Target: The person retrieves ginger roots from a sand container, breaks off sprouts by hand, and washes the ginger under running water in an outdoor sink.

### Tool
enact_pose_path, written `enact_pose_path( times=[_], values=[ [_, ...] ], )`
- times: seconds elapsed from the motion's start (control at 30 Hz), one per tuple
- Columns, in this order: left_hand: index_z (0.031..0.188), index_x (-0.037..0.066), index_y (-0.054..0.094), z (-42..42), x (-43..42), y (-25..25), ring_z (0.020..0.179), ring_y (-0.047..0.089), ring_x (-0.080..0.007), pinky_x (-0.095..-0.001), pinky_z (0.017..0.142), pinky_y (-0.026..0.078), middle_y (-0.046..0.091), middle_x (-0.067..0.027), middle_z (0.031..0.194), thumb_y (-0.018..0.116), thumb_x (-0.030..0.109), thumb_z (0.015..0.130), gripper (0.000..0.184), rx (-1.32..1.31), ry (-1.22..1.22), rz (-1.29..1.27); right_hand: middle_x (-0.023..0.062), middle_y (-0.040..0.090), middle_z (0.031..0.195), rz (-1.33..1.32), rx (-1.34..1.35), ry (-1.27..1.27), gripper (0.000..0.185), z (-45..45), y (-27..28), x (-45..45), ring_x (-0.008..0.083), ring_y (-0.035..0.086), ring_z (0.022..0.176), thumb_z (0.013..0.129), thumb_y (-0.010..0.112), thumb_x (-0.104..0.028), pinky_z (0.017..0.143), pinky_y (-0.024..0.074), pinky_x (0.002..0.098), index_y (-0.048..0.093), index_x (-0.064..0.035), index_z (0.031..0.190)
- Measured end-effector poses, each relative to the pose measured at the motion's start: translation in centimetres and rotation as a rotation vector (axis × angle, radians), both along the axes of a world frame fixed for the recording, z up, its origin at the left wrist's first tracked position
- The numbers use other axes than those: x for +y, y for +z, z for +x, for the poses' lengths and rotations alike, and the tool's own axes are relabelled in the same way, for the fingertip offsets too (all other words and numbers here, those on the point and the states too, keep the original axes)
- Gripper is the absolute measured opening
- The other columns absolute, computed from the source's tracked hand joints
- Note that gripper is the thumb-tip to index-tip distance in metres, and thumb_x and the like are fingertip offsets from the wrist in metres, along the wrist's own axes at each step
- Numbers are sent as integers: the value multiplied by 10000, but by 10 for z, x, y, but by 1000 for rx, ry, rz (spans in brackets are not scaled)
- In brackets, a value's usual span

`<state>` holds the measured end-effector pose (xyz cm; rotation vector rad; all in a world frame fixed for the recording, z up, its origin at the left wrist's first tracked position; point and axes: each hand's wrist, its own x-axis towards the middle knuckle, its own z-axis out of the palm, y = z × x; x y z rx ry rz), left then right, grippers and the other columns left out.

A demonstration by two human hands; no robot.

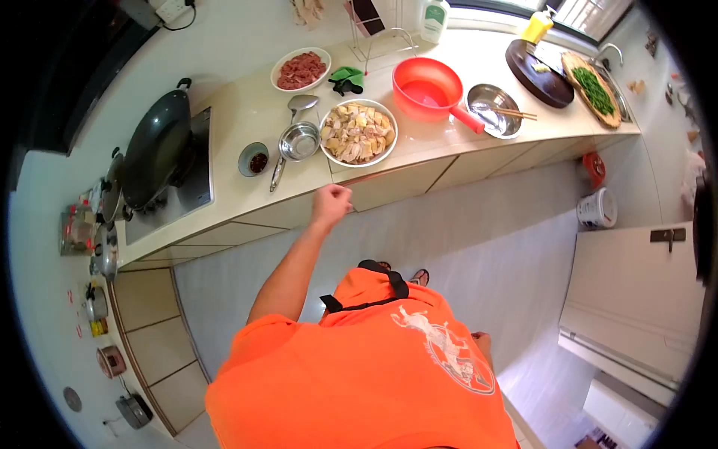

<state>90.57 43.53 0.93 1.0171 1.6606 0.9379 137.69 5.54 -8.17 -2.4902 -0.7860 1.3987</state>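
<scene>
My left hand (331, 206) is held out just in front of the counter edge, its fingers curled in with nothing seen in them. Nearest to it stands a white bowl of pale chopped meat (359, 133). Left of that bowl lies a metal dipper (299, 142), with a metal spatula (301, 104) behind it. A small grey bowl (254, 159) with something dark in it sits further left. My right hand (482, 343) hangs low beside my orange shirt, mostly hidden, so its fingers cannot be made out.
On the counter are a bowl of raw red meat (301, 70), green cloth (347, 79), red strainer (428, 88), metal bowl with chopsticks (493, 111), round dark board (538, 73) and greens on a wooden board (593, 90). A wok (157, 150) is on the stove at left.
</scene>
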Motion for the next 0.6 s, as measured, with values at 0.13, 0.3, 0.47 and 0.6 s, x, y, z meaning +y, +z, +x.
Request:
enact_pose_path(
  times=[0.13,0.3,0.47,0.6],
  values=[
    [864,-58,650,-46,44,4,565,642,-163,-273,496,508,664,-126,711,671,138,865,197,-69,398,-116,126,658,663,41,31,-53,183,72,-23,37,178,621,527,883,661,-94,455,513,314,672,76,951],
    [842,-86,585,-69,90,4,540,623,-197,-294,428,507,633,-151,728,654,130,878,229,-244,736,-141,124,661,682,71,24,-51,200,98,0,92,170,618,524,880,664,-90,440,515,305,665,82,981],
    [853,-92,564,-81,112,-3,530,621,-197,-294,419,504,623,-138,715,610,67,865,165,-331,834,-169,117,660,680,35,23,17,210,76,14,114,169,618,531,869,655,-97,455,524,304,668,77,985],
    [896,-86,573,-93,122,-36,580,653,-221,-315,469,532,645,-156,766,602,28,867,121,-391,887,-161,119,667,697,-9,-28,245,227,43,52,138,164,621,546,867,657,-115,476,533,307,680,80,981]
  ],
)
